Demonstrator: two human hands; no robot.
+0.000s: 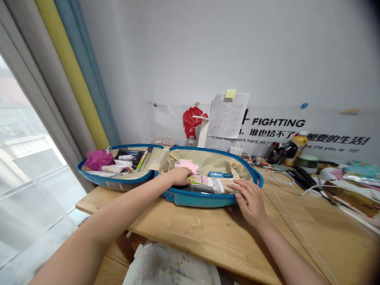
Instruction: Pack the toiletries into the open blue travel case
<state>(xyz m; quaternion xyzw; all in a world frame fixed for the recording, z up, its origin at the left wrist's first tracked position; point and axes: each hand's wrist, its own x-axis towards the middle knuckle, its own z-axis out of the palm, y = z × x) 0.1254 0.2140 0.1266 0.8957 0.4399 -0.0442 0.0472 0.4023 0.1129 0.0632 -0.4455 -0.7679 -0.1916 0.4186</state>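
A blue case (196,198) with beige lining lies open in two halves on the wooden desk (225,241). My left hand (179,176) reaches into the right half, fingers curled over a pink and white packet (198,180). My right hand (251,200) rests on the case's front right rim, fingers together on a bundle of thin pale sticks (227,185). A small blue tube (220,174) lies just behind. The left half (118,178) holds a purple pouf (99,159), black packets and white tubes.
At the right of the desk are a yellow bottle (295,147), a green jar (308,163), white cables (285,186) and scattered packets. Papers and a red cutout (191,120) hang on the wall. Curtains and a window stand at the left.
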